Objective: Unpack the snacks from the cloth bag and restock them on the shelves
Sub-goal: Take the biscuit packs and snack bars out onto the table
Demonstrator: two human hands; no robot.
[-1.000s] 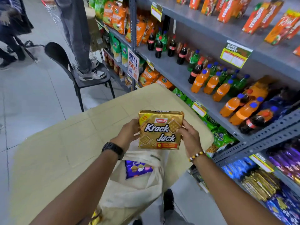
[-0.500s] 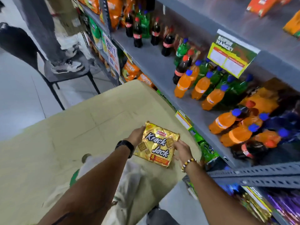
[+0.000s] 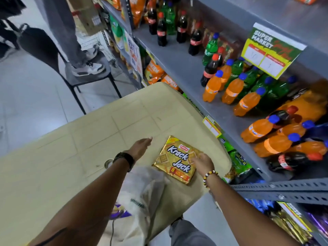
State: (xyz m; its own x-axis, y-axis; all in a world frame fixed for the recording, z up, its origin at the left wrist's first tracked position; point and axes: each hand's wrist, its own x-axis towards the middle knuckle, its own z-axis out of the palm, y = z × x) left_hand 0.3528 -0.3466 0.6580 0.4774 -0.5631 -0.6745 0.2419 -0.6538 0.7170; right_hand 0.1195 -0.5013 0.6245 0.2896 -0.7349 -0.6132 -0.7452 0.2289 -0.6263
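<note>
A gold Krack Jack biscuit pack (image 3: pixel 175 159) lies flat on the beige table (image 3: pixel 71 148) near its right edge. My right hand (image 3: pixel 202 161) rests on the pack's right side with its fingers on the wrapper. My left hand (image 3: pixel 141 147) hovers open just left of the pack, fingers straight, touching nothing. The white cloth bag (image 3: pixel 142 196) slumps at the table's near edge below the pack, and a purple snack packet (image 3: pixel 119 213) shows inside it.
Grey metal shelves (image 3: pixel 186 68) run along the right, holding orange, green and cola bottles (image 3: pixel 230 89). Lower shelves hold green and purple snack packs (image 3: pixel 237 162). A person stands on a black chair (image 3: pixel 87 68) beyond the table.
The pack went from held up in both hands down onto the table. My left hand has let go and moved off to the left; my right hand stays on the pack.
</note>
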